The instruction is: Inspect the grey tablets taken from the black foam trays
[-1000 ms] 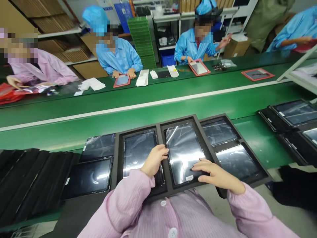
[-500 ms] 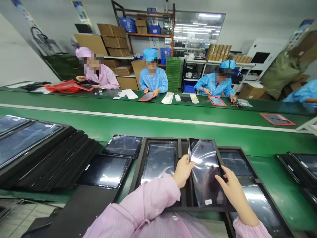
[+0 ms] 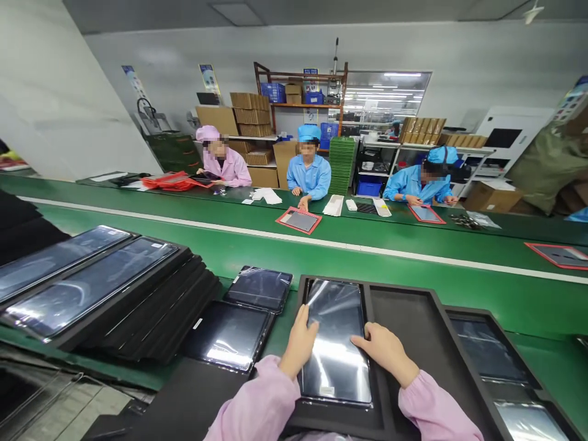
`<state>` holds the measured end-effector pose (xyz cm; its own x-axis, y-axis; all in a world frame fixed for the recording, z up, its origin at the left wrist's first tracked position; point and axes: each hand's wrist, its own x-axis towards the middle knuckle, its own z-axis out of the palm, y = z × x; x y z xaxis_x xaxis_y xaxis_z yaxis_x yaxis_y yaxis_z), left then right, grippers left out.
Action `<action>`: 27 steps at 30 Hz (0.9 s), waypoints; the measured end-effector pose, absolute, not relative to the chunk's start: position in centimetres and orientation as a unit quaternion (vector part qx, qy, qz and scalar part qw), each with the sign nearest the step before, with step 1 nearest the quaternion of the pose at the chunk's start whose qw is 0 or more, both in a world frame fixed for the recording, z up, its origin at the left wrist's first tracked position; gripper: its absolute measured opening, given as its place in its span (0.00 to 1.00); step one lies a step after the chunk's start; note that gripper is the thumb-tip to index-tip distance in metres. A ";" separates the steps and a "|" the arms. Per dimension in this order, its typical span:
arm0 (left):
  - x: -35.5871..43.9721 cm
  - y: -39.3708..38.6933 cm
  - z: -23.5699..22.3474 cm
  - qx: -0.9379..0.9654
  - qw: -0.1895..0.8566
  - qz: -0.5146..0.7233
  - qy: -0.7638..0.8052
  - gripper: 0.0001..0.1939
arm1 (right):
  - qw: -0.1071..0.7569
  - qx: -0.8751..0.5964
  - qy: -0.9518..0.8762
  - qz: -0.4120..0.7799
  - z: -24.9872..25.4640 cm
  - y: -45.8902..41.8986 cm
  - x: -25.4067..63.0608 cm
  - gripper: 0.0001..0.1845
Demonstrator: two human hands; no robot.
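A film-covered tablet (image 3: 333, 355) with a small white label near its lower edge lies in or just over the left compartment of a black tray (image 3: 386, 392). My left hand (image 3: 301, 343) grips its left edge, fingers along the side and thumb over the glass. At the right edge, my right hand (image 3: 388, 352) holds on, its thumb on the screen and its other fingers partly hidden. The tray's right compartment (image 3: 408, 324) shows its bare black floor. Whether another tablet lies underneath the held one, I cannot tell.
Two tablets (image 3: 229, 337) lie left of the tray, beside a stack of black trays (image 3: 160, 306) topped with tablets. Another tray with tablets (image 3: 489, 346) is at the right. Across the green conveyor (image 3: 257, 245), several co-workers (image 3: 309, 165) sit with red-framed panels (image 3: 298, 220).
The tablet in my hands has moved from over the tray's right compartment to the left one, and its film lies flatter. My view has tilted up and shifted left.
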<state>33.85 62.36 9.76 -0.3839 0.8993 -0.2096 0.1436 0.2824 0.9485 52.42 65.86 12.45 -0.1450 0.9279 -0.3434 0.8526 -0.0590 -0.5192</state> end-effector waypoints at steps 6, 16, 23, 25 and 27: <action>34.7 61.4 9.2 0.408 0.418 0.414 0.698 0.33 | 0.110 -0.691 -0.614 0.366 11.4 66.2 52.2 0.15; 33.4 61.5 10.4 0.334 0.447 0.527 0.641 0.41 | 0.336 -0.559 -0.537 0.536 11.8 63.8 51.4 0.24; 32.3 59.9 13.8 0.352 0.462 0.623 0.524 0.21 | 0.393 -0.489 -0.552 0.548 12.7 60.5 53.3 0.19; 32.2 59.2 14.0 0.352 0.435 0.662 0.498 0.19 | 0.403 -0.489 -0.576 0.516 13.7 60.3 53.3 0.19; 32.2 58.6 14.4 0.387 0.397 0.684 0.474 0.19 | 0.453 -0.459 -0.588 0.489 15.2 60.4 53.2 0.23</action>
